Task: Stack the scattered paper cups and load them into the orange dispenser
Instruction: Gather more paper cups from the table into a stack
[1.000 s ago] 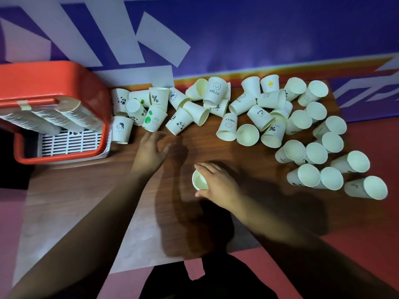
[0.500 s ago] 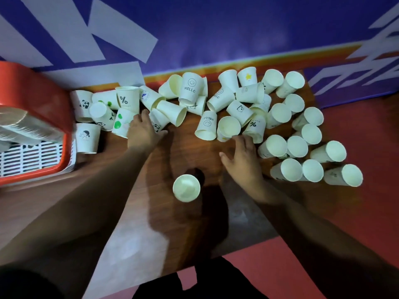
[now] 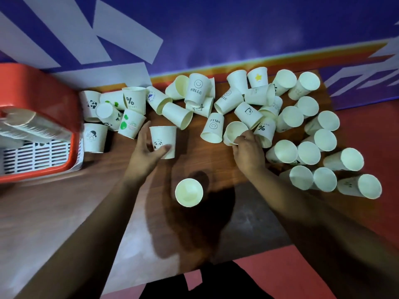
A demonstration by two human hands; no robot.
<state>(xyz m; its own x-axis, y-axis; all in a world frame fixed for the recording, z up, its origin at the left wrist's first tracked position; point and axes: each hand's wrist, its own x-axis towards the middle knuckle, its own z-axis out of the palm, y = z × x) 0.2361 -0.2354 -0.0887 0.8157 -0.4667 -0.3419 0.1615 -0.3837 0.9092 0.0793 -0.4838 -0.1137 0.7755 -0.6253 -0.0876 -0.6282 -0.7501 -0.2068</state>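
Observation:
Several white paper cups lie scattered across the back of the wooden table point(image 3: 64, 212). My left hand point(image 3: 146, 152) grips a panda-print cup point(image 3: 163, 139) held upright, thumb across its front. My right hand point(image 3: 248, 149) pinches the rim of a plain cup point(image 3: 234, 131) lying on its side in the pile. One cup point(image 3: 189, 192) stands upright alone in front of both hands, mouth up. The orange dispenser point(image 3: 38, 100) sits at the far left with rows of stacked cups point(image 3: 32, 128) lying in it.
A blue wall with white shapes rises right behind the cups. The table's right edge meets red floor past the rightmost cups point(image 3: 359, 186). A white slotted tray point(image 3: 38, 156) forms the dispenser's base. Bare wood lies in front of the lone cup.
My left hand has lifted the panda-print cup out of the pile toward me. My right hand has reached forward and taken the plain cup's rim. The lone cup stays where it was released.

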